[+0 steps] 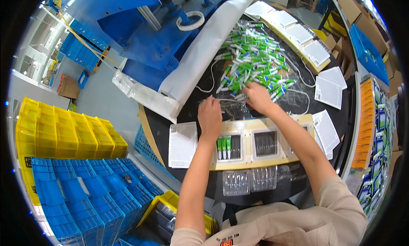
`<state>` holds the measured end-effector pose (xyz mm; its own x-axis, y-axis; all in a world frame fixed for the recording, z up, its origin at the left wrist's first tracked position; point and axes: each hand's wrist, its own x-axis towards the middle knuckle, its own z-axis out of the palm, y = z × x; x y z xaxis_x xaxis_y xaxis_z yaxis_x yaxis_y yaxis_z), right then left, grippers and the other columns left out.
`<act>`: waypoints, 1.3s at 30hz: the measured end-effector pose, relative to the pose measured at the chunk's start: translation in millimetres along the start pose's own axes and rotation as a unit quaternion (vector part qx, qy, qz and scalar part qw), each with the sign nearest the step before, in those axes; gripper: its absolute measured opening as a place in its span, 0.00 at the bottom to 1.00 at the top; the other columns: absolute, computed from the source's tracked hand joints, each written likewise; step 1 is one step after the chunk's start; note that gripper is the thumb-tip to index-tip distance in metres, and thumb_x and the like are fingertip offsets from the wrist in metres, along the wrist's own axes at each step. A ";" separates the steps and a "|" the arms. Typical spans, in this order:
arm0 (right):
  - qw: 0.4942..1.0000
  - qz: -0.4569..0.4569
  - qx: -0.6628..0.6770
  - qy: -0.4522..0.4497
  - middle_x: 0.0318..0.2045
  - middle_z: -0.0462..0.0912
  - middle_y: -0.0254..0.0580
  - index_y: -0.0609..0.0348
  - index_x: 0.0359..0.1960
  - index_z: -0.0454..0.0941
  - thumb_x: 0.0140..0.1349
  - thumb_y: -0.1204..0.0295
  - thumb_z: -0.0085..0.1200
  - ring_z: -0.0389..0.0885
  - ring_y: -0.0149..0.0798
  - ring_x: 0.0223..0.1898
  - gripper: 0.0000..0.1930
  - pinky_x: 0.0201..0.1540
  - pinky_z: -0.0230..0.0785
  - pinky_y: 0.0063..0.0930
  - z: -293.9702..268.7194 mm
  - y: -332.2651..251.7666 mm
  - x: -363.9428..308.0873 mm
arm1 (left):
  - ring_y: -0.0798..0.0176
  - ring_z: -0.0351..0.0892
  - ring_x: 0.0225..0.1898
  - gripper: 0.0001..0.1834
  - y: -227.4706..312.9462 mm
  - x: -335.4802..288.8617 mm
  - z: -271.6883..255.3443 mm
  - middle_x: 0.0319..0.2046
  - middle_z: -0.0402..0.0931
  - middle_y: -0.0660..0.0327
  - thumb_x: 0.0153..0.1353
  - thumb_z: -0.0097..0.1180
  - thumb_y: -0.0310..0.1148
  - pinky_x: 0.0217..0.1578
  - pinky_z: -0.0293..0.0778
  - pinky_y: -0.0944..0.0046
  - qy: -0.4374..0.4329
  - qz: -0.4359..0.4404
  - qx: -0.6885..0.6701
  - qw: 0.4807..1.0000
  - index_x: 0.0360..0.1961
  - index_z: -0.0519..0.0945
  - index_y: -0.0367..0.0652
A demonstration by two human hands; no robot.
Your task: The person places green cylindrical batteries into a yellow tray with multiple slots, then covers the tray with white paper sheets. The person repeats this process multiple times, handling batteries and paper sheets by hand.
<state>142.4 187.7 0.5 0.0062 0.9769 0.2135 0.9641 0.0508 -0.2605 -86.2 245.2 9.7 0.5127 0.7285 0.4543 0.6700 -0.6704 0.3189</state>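
A heap of small green and white squeeze tubes covers the middle of the round black table. My right hand is at the near edge of this heap, its bent fingers closed among the tubes. To its left my left hand hovers over the near side of the table, fingers curled down; what they hold, if anything, is hidden. Below both hands lies a cream-coloured fixture with framed windows. Several green tubes stand side by side in its left tray; the middle clear tray holds none. My right forearm partly covers the right window.
Clear blister trays lie at the near edge. White printed cards sit left, with more cards at right. Another fixture bears cards at the far right. A blue press rises far left; blue crates and yellow crates stand left.
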 end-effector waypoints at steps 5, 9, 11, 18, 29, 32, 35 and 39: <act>0.992 -0.064 -0.108 0.025 0.40 0.79 0.47 0.62 0.34 0.80 0.53 0.75 0.56 0.80 0.47 0.46 0.07 0.44 0.79 0.37 10.2 -11.1 -3.4 | 0.45 0.82 0.48 0.13 -40.7 58.7 20.5 0.45 0.81 0.51 0.60 0.67 0.38 0.46 0.80 0.48 -0.243 -0.155 0.077 0.955 0.37 0.83 0.40; 0.991 -0.057 -0.061 0.105 0.36 0.81 0.44 0.61 0.35 0.81 0.51 0.76 0.59 0.81 0.43 0.45 0.09 0.42 0.77 0.33 -1.3 -4.2 -9.4 | 0.45 0.87 0.39 0.17 -53.6 66.7 18.8 0.35 0.86 0.50 0.51 0.75 0.44 0.42 0.80 0.49 -0.302 -0.119 0.078 0.943 0.32 0.88 0.40; 0.981 -0.004 0.078 0.180 0.34 0.82 0.43 0.60 0.36 0.82 0.51 0.77 0.61 0.81 0.42 0.44 0.10 0.41 0.76 0.33 -15.2 -2.1 -23.2 | 0.46 0.87 0.38 0.18 -52.6 70.0 13.4 0.36 0.86 0.50 0.50 0.76 0.44 0.41 0.80 0.50 -0.353 -0.120 0.069 0.925 0.36 0.89 0.42; 0.839 0.242 0.465 0.147 0.42 0.88 0.43 0.64 0.42 0.85 0.62 0.79 0.63 0.85 0.29 0.36 0.08 0.38 0.77 0.24 -57.6 -80.1 -126.5 | 0.60 0.84 0.36 0.13 1.5 -1.9 -47.0 0.41 0.85 0.56 0.59 0.64 0.19 0.39 0.78 0.65 0.010 0.003 -0.283 0.959 0.45 0.86 0.40; 0.969 -0.109 0.125 0.182 0.44 0.83 0.49 0.72 0.43 0.82 0.48 0.78 0.58 0.82 0.44 0.40 0.18 0.40 0.80 0.32 -16.9 -128.0 -154.8 | 0.54 0.84 0.48 0.21 43.1 -137.8 -70.7 0.48 0.83 0.56 0.53 0.60 0.23 0.50 0.80 0.55 -0.048 0.176 -0.110 0.977 0.50 0.85 0.39; 0.970 -0.091 0.140 0.179 0.45 0.81 0.50 0.72 0.43 0.81 0.51 0.77 0.59 0.80 0.43 0.40 0.16 0.40 0.79 0.32 -11.7 -133.6 -154.8 | 0.55 0.82 0.53 0.19 41.9 -139.3 -64.3 0.51 0.83 0.57 0.55 0.58 0.27 0.57 0.76 0.53 -0.071 0.190 -0.068 0.977 0.50 0.84 0.39; 0.975 -0.060 0.156 0.149 0.45 0.81 0.49 0.70 0.43 0.82 0.51 0.78 0.64 0.81 0.44 0.40 0.16 0.40 0.78 0.32 -5.9 -144.5 -155.8 | 0.55 0.81 0.55 0.20 40.8 -141.8 -62.5 0.52 0.82 0.58 0.53 0.60 0.25 0.60 0.73 0.51 -0.094 0.159 -0.091 0.979 0.50 0.83 0.39; 0.986 -0.026 0.122 0.114 0.49 0.82 0.50 0.67 0.45 0.82 0.51 0.70 0.68 0.81 0.49 0.46 0.20 0.51 0.76 0.42 -12.2 -152.9 -159.9 | 0.55 0.80 0.58 0.22 42.0 -148.4 -65.9 0.54 0.82 0.58 0.53 0.63 0.22 0.63 0.70 0.47 -0.103 0.127 -0.127 0.978 0.52 0.82 0.40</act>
<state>-2.8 21.2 17.7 0.0446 0.9006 0.4324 0.8723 0.1759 -0.4563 -169.6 99.6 10.6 0.7597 0.5297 0.3771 0.3656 -0.8276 0.4260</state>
